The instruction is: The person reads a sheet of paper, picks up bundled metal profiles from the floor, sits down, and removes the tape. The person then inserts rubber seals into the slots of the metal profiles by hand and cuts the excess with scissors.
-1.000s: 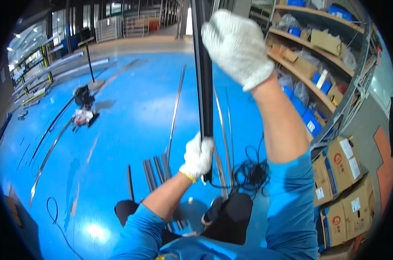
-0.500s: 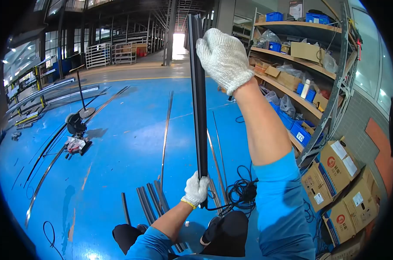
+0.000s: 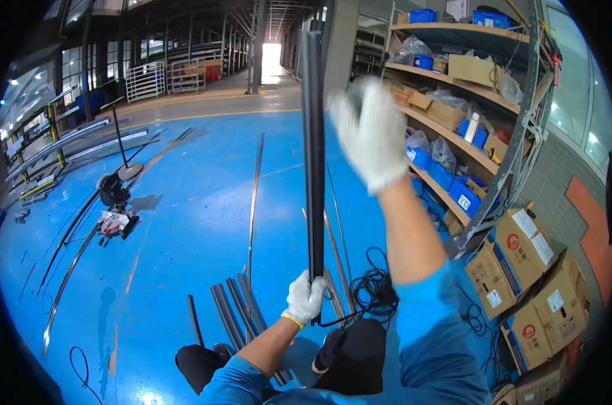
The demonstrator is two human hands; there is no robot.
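A long black metal profile (image 3: 313, 169) stands nearly upright in front of me. My left hand (image 3: 306, 298), in a white knitted glove, is closed round its lower end. My right hand (image 3: 373, 138), gloved the same way, is raised to the right of the profile's upper part and apart from it. Motion blurs that hand, but its thumb and fingers look spread, with nothing visible between them. From the profile's lower end a thin black strip runs to a tangled black coil (image 3: 375, 291) on the floor. Several short dark profiles (image 3: 226, 314) lie by my legs.
Long thin strips (image 3: 254, 202) lie across the blue floor (image 3: 198, 250). A cut-off saw (image 3: 115, 212) stands at left, near a rack of profiles (image 3: 83, 145). To the right are shelves (image 3: 461, 84) with blue bins, and cardboard boxes (image 3: 522, 253) below them.
My right hand has let go of the profile's upper part and moved down and right. My left hand keeps its hold at the lower end. The view has shifted slightly.
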